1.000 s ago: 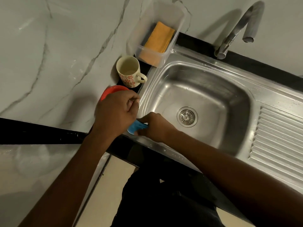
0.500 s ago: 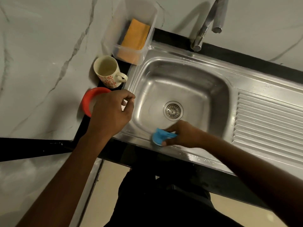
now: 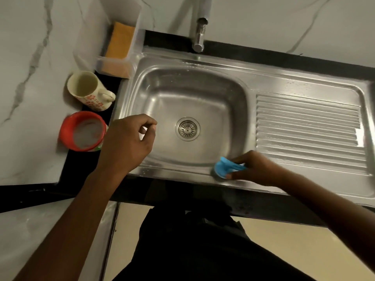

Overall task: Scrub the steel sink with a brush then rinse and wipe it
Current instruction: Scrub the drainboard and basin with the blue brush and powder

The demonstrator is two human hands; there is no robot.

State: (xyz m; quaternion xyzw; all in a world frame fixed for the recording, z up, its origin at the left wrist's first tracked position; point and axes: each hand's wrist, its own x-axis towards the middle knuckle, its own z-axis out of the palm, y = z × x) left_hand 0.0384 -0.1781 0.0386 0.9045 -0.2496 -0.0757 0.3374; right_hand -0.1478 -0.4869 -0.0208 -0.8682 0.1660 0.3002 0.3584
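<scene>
Steel sink sits in the black counter, with the basin on the left and the ribbed drainboard on the right. Your right hand has its fingers curled round the blue brush. The brush is down on the sink's near rim, right at the basin's near right corner. Your left hand hangs over the basin's left edge, fingers loosely curled, holding nothing. The drain strainer sits mid-basin, between your two hands. The tap stands at the far rim. Left of the sink there's a red bowl nearest you, a flowered mug beyond it, then a clear tub with something orange inside.
</scene>
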